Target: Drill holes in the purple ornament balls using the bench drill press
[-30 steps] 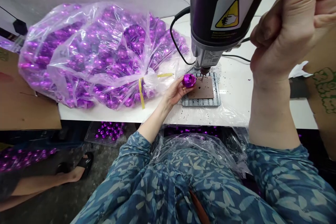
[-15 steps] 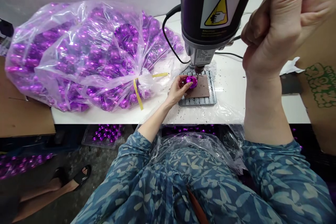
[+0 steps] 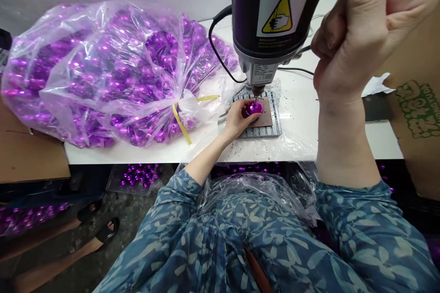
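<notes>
My left hand (image 3: 236, 121) pinches a shiny purple ball (image 3: 256, 109) between thumb and fingers. Under the ball lies a brown board (image 3: 266, 118) on the slotted grey base (image 3: 277, 132) of a drill press (image 3: 249, 41). The thin drill bit (image 3: 255, 100) comes down onto the top of the ball; whether it has entered cannot be seen. Curled closed beside the black motor housing, my right hand (image 3: 366, 32) is up at the right. What its fingers grip is hidden.
A large clear bag (image 3: 113, 78) of purple balls, bound with a yellow tie (image 3: 181, 122), fills the table's left. Cardboard boxes (image 3: 417, 114) flank the table. Dark shavings litter the base. Below left are a tray (image 3: 137, 176) of small purple balls and another person's feet (image 3: 108, 230).
My left hand has shifted the purple ball slightly right, directly under the drill bit. My right hand stays closed beside the housing. The view has moved a little.
</notes>
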Demonstrator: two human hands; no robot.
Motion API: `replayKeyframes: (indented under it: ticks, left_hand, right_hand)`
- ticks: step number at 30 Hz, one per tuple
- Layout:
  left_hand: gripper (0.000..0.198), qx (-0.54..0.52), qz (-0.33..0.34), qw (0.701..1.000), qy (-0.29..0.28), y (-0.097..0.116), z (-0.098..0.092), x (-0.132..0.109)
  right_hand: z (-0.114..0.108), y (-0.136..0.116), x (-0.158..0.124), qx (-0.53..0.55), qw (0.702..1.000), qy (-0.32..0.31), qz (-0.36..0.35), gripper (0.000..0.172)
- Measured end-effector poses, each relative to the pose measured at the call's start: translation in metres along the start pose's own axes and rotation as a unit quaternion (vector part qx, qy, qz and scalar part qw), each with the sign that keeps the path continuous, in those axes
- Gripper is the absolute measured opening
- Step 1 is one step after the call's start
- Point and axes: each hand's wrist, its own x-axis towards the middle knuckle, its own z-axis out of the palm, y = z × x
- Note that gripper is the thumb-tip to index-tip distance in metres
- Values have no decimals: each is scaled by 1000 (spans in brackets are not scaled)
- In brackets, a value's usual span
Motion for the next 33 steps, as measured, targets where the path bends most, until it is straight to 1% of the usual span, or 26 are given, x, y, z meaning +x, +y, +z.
replayKeyframes:
  ticks: [3, 6, 9, 15, 18, 22, 27, 31, 33]
  left_hand:
    - [44, 18, 16, 1000, 14, 2, 6, 0]
    - [44, -5, 5, 1000, 6, 0, 10, -1]
    - [45, -39, -5, 999, 1, -2, 12, -1]
    - [44, -69, -17, 997, -9, 1, 12, -2]
    - [44, -77, -25, 997, -7, 3, 12, -3]
    - [46, -80, -32, 996, -7, 1, 12, -3]
    - [47, -83, -34, 996, -14, 0, 11, -3]
    - [46, -83, -34, 996, -15, 0, 11, -3]
    - [46, -85, -33, 996, -12, 0, 12, -2]
  right_hand:
    - [0, 0, 1, -4, 1000, 3, 4, 40]
    - [-1, 1, 0, -6, 1000, 6, 5, 41]
    - [-4, 5, -5, -13, 1000, 13, -1, 37]
    - [-12, 17, -27, -9, 996, 36, -75, 36]
    - [-16, 23, -37, -28, 995, 38, -90, 38]
    - [-18, 30, -44, -35, 991, 63, -110, 41]
    - [-21, 42, -53, -15, 986, 69, -152, 31]
    - [-29, 54, -60, -9, 981, 70, -179, 33]
    - [-31, 59, -62, -6, 980, 69, -185, 31]
